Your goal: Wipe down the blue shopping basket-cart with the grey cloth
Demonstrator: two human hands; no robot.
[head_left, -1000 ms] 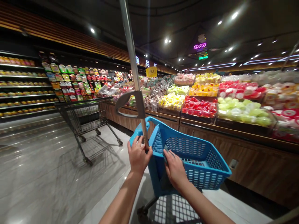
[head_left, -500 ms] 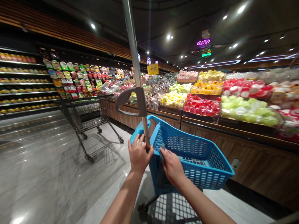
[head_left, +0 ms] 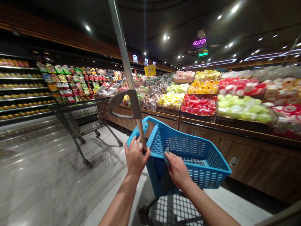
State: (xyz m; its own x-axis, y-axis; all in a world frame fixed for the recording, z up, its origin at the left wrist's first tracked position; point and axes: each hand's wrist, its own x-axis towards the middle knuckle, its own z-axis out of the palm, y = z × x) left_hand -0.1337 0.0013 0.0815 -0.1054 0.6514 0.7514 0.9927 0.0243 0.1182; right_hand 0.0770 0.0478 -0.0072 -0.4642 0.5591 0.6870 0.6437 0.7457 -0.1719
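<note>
A blue plastic shopping cart (head_left: 191,138) stands before me, with a metal pole (head_left: 124,59) rising from its near corner and a grey loop grip (head_left: 125,103) fixed partway up. My left hand (head_left: 136,157) lies at the pole's foot, touching the cart's blue handle (head_left: 138,130); its fingers are stretched and spread. Closed on a dark grey cloth (head_left: 166,160), my right hand (head_left: 177,168) presses at the cart's near rim, right of the pole. Part of the cloth hangs down the cart's outer side; the rest is hidden under my fingers.
A black wire cart (head_left: 87,117) stands to the left on the grey tiled floor (head_left: 54,166). Beyond the blue cart runs a wood-fronted display counter (head_left: 199,135) heaped with colourful packaged goods (head_left: 198,105). Stocked shelves (head_left: 21,84) line the far left wall.
My right hand slid the cloth left along the rim toward the pole, then back right. My left hand stayed at the pole's foot. The view shifted slightly.
</note>
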